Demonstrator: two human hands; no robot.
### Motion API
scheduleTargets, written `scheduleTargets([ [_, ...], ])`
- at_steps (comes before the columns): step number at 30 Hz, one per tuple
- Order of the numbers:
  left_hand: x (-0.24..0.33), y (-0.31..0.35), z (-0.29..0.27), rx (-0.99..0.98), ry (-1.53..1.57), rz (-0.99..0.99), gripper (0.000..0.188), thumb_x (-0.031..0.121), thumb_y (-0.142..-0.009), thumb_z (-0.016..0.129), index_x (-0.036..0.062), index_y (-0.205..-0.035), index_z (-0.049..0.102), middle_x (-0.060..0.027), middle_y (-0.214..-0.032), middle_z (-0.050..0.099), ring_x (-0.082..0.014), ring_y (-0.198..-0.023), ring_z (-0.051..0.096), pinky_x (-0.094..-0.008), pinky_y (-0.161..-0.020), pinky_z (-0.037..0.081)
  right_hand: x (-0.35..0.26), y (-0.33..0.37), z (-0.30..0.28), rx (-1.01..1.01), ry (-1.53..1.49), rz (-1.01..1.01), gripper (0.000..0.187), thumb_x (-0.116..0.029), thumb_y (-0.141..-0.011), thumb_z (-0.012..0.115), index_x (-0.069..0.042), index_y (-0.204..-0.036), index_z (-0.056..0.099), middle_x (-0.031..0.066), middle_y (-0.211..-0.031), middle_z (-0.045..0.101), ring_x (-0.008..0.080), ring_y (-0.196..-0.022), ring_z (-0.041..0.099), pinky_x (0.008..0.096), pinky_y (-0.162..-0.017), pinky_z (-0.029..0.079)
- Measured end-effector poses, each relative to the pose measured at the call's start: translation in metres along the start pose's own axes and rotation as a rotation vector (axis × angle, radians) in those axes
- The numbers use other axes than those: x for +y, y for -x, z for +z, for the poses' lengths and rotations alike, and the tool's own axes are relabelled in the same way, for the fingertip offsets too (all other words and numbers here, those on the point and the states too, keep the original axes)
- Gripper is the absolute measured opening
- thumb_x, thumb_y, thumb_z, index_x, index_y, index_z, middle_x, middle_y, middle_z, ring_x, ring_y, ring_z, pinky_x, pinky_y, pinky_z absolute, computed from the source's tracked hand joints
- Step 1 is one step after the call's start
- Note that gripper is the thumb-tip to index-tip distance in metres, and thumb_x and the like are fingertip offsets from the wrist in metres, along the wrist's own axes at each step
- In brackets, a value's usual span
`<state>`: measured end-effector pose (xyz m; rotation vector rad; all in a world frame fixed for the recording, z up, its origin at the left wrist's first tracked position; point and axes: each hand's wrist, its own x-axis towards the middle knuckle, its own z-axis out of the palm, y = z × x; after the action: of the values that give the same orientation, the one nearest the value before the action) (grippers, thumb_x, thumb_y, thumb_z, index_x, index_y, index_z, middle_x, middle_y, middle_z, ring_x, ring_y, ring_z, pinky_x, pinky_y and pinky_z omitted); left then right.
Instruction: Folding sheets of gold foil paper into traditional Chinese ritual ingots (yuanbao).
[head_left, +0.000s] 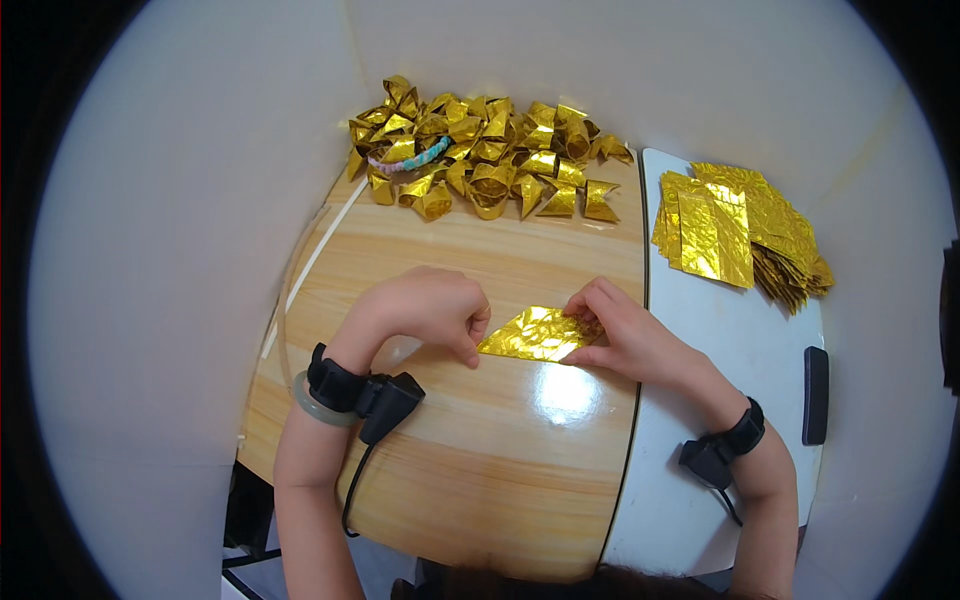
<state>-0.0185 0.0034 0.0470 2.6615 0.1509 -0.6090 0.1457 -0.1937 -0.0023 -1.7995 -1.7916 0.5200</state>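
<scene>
A piece of shiny gold foil paper (pixel 535 335), with a slanted left side and a straight near edge, lies over the wooden table between my hands. My left hand (pixel 430 308) is closed, its curled fingers and thumb pinching the paper's pointed left corner. On the other side, my right hand (pixel 635 335) grips the right end, thumb along the near edge and fingers over the far edge. The paper's right end is partly hidden under those fingers.
Folded gold foil pieces (pixel 490 150) are heaped at the table's far side, with a pastel braided band (pixel 415 158) among them. Stacked flat gold sheets (pixel 715 235) lie on the white surface (pixel 700 420) to the right. A dark bar-shaped object (pixel 815 395) stands at its right edge.
</scene>
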Motion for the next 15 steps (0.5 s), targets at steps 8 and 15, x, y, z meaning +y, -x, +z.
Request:
scheduleTargets([
  [8,0.010,-0.028,0.022,0.215,0.281,0.383,0.042,0.019,-0.062,0.080,0.0058,-0.094,0.057,-0.0069,-0.092,0.056,-0.0241,-0.091,0.055,-0.0323,-0.074,0.045,0.004,-0.001,-0.006,-0.079,-0.116,0.001,0.044,-0.018,-0.074,0.075,-0.004,-0.108,0.051,0.0100,-0.102,0.048,0.0239,-0.099,0.051,0.0312,-0.086,0.044],
  [15,0.017,-0.027,0.028,0.211,0.145,0.282,0.053,0.022,-0.060,0.082,0.0054,-0.102,0.053,-0.0100,-0.098,0.054,-0.0270,-0.092,0.055,-0.0337,-0.078,0.046,0.005,0.001,-0.009,-0.037,-0.008,-0.175,0.042,-0.027,-0.072,0.075,-0.006,-0.102,0.055,0.0117,-0.104,0.050,0.0288,-0.102,0.047,0.0358,-0.089,0.041],
])
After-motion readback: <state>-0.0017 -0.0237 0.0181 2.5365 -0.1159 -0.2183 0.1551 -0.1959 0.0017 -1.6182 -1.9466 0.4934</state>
